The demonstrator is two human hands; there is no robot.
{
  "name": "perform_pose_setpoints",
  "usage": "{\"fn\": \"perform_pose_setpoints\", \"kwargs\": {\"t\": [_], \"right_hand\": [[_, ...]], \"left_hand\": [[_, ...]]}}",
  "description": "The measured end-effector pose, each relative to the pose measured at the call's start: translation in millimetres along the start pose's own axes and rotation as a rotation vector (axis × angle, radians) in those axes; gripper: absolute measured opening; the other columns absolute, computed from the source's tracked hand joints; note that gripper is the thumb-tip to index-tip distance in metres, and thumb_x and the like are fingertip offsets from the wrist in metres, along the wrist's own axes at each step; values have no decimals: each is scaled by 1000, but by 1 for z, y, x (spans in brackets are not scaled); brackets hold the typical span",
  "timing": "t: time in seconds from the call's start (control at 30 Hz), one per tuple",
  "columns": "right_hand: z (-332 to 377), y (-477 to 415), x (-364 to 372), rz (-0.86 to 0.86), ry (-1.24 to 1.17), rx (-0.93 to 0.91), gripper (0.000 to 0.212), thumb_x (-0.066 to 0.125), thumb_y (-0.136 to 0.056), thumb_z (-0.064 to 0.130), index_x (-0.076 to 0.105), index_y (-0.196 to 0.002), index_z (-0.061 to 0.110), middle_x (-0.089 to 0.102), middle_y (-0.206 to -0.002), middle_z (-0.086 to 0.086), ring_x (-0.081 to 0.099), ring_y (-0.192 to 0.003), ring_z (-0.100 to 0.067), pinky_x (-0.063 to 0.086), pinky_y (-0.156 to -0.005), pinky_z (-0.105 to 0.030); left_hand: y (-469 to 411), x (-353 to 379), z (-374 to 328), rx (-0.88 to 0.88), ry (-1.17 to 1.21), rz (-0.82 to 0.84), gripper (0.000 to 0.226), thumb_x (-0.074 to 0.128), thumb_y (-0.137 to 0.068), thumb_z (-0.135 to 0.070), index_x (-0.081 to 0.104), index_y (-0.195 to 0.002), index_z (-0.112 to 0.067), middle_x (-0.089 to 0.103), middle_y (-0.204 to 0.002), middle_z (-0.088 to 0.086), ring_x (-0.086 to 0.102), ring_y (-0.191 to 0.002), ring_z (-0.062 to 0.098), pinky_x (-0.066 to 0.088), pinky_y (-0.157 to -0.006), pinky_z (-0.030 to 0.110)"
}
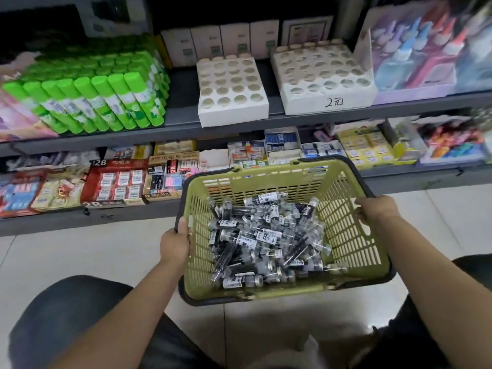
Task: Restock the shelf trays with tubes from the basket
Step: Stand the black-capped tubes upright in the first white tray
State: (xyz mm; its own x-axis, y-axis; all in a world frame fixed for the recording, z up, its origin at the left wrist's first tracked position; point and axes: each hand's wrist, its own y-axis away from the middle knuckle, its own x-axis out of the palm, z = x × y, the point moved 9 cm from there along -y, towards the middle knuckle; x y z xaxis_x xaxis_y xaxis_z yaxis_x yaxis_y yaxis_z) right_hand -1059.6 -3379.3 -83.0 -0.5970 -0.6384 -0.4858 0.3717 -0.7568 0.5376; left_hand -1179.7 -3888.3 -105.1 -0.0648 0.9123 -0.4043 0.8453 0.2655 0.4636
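- Gripping the olive-green shopping basket (346,222) at both sides in the head view: the left hand (174,242) is clamped on the left rim, the right hand (376,209) closed over the right rim.
- Clear capped tubes (266,243) lie jumbled in the basket bottom, none in hand.
- Two white hole trays sit on the upper shelf, the smaller tray (231,113) and the tray marked with a price (327,102), every visible hole empty.
- Best to set the basket down level, just below the trays, so one hand is free to pick tubes.
- Likely wise to seat each tube upright, filling back rows first to avoid knocking the front ones.
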Motion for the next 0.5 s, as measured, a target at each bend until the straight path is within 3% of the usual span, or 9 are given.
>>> {"fn": "perform_pose_setpoints", "kwargs": {"t": [0.13,0.27,0.43,0.5], "right_hand": [[6,8,2,-26,86,-114,18,60,-87,22,63,-85,4,59,-60,-11,56,-62,-29,50,-68,-41],[13,18,-1,-94,309,-268,28,51,-92,34,59,-101,10,67,-85,-14,63,-79,-36,54,-77,-46],[18,28,-2,-151,435,-328,34,47,-94,36,54,-112,8,61,-92,-14,56,-83,-34,43,-75,-39],[20,33,-1,-170,466,-373,36,49,-93,37,51,-113,7,62,-101,-16,58,-91,-38,43,-77,-40]], "left_hand": [[-11,0,-4,8,-62,-41,51,40,-99,-51,63,-82,-8,54,-62,7,47,-50,24,41,-58,34],[-14,1,-2,26,-76,-60,53,40,-99,-51,64,-83,-7,55,-62,8,47,-50,26,44,-61,37],[-15,0,-6,52,-139,-68,54,39,-98,-54,63,-90,-6,61,-73,15,55,-62,33,52,-71,47],[-13,-1,-8,49,-179,-92,51,40,-97,-55,59,-90,-8,67,-86,21,64,-77,42,54,-77,49]]}}
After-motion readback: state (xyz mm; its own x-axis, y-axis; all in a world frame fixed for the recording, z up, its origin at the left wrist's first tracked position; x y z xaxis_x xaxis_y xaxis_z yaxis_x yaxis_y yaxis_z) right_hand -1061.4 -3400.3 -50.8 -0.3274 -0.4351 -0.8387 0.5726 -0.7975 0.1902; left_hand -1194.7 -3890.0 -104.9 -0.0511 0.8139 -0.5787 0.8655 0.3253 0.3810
